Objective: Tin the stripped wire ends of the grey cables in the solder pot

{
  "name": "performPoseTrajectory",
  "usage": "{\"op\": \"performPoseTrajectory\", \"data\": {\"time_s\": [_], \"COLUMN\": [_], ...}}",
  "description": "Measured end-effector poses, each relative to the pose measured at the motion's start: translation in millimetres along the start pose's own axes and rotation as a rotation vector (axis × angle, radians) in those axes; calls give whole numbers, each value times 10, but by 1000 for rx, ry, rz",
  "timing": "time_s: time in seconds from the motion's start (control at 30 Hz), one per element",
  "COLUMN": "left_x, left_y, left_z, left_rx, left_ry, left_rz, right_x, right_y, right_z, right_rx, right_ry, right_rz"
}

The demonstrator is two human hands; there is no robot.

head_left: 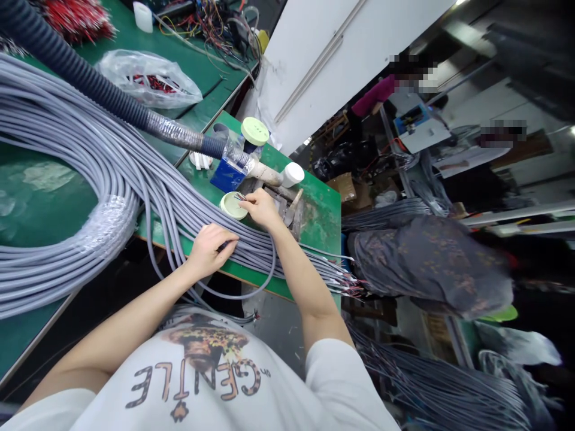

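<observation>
Head view showed the left hand (pixel 210 246) clenched over the bundle of grey cables (pixel 148 191) lying across the green bench (pixel 321 209), near its front edge. Just beyond the bundle, the right hand (pixel 262 207) pinched thin wire ends (pixel 240 196) over a pale green lid (pixel 232 205), beside a blue box (pixel 227 175)

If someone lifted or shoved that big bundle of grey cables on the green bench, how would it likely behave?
The bundle of grey cables would probably sag and flop: its strands curve loosely over the green bench edge. It looks heavy, given how many strands lie coiled. A push would likely spread strands apart where the left hand presses them.
</observation>
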State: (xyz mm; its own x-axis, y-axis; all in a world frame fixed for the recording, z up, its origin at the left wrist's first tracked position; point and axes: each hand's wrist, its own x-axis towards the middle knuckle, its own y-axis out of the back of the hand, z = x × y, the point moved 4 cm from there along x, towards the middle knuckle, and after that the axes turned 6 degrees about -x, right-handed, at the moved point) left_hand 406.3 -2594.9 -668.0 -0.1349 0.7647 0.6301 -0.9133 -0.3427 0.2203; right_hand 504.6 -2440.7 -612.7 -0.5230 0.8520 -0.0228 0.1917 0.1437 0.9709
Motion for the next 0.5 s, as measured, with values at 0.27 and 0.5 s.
{"op": "performPoseTrajectory", "data": {"time_s": [0.27,0.5], "left_x": [-8,8], "left_y": [-3,22], "left_z": [-16,19], "left_rx": [-9,-24], "left_ry": [-20,-29], "left_rz": [8,20], "right_x": [-1,-210], "right_y": [64,527], "right_z": [3,439], "right_rx": [-10,24], "right_ry": [14,-44], "right_rz": [10,161]}}
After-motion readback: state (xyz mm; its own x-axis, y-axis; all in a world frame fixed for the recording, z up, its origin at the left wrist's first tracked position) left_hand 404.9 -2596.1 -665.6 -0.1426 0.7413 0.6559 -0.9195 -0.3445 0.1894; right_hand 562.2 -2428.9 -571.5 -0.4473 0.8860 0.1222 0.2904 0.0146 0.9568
